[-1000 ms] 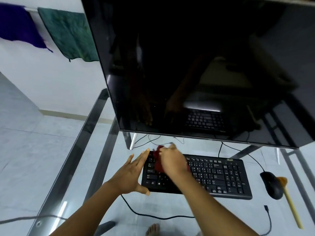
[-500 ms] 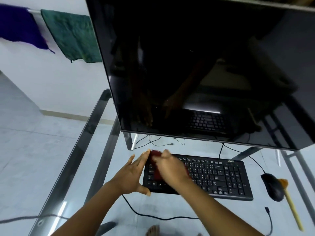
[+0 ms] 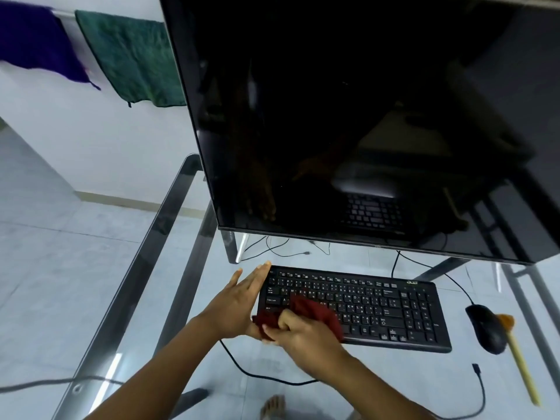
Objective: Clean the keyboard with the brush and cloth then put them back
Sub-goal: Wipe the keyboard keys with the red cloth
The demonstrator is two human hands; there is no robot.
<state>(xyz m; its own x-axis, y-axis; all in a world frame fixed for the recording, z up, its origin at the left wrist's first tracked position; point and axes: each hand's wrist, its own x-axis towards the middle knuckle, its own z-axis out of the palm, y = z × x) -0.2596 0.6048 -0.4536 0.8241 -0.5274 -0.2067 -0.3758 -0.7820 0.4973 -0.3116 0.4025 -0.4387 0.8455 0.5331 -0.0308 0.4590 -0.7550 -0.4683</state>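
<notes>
Drawn back to the keyboard's near-left corner, the right hand's grip clamps the red cloth, the left hand braces flat, grip apart; hard strokes could skid it across the glass table.

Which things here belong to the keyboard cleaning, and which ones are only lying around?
For the job:
- keyboard
- red cloth, gripped by the right hand
- left hand, flat against the keyboard's left end
- brush, lying unused on the right

Just lying about:
- mouse
- monitor
- green towel and purple towel, hanging behind
</notes>
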